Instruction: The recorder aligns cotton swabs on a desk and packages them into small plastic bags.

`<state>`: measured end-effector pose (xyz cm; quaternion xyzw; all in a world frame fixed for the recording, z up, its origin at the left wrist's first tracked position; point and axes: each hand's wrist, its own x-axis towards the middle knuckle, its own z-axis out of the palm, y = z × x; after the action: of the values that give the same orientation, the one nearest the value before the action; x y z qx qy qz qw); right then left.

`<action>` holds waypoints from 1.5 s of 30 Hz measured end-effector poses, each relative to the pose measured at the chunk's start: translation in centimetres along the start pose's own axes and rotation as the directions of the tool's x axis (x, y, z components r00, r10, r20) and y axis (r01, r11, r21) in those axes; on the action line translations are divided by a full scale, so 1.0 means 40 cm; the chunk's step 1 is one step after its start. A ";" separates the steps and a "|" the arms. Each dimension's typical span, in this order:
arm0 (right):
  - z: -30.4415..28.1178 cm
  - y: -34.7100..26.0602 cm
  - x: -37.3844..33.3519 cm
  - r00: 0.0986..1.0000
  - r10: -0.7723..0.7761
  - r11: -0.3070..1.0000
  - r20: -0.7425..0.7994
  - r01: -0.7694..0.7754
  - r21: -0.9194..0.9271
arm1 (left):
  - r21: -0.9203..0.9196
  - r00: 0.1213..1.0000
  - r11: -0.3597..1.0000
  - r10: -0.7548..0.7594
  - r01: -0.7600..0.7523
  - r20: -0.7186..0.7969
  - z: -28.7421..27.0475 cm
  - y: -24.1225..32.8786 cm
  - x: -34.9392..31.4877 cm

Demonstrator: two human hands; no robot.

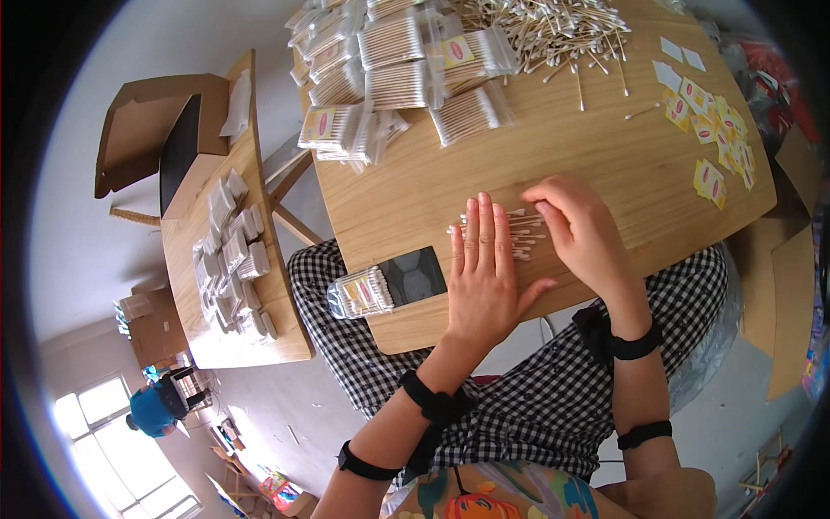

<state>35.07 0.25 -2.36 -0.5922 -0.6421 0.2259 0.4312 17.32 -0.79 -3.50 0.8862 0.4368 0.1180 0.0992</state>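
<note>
A small pile of cotton swabs [524,232] lies near the table's front edge. My left hand [482,281] rests flat over the pile's left side, fingers straight and thumb spread. Just right of the pile is my right hand [584,229], its fingers curled and the thumb tip close to them. Whatever it may pinch is hidden. Left of my left hand lies a dark glossy rectangular panel [417,275]. A clear bag of cotton swabs [365,294] with a yellow card sits at its left end.
Filled swab bags [393,82] are stacked at the back left, beside a heap of loose swabs [553,30]. Yellow cards [711,182] are scattered at right. A side table [281,333] holds more bags and an open carton [164,112]. A person [154,408] is far off at left.
</note>
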 end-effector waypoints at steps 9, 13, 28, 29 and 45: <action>-0.043 0.000 0.001 0.989 0.111 0.994 -0.097 -0.110 0.019 | 0.133 0.999 0.991 -0.029 0.031 -0.018 0.007 -0.025 0.081; -0.038 0.015 -0.015 0.986 0.133 0.991 -0.097 -0.129 0.043 | 0.077 0.996 0.997 -0.036 0.030 0.079 0.001 0.031 0.002; 0.001 -0.047 0.042 0.986 -0.079 0.967 0.144 0.111 -0.230 | -0.016 0.999 0.999 -0.032 0.032 0.033 0.007 0.010 -0.012; 0.004 -0.050 0.047 0.982 -0.087 0.958 0.166 0.128 -0.256 | -0.020 0.999 0.999 -0.032 0.033 0.033 0.007 0.009 -0.012; 0.002 -0.091 0.112 0.895 0.048 0.892 0.443 0.161 -0.422 | -0.176 0.998 0.983 -0.056 0.051 -0.025 0.010 0.009 -0.015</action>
<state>33.30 3.81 1.78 -0.5889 -0.7749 0.1874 0.1326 17.33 -1.52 -3.86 0.8601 0.4500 0.1662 0.1733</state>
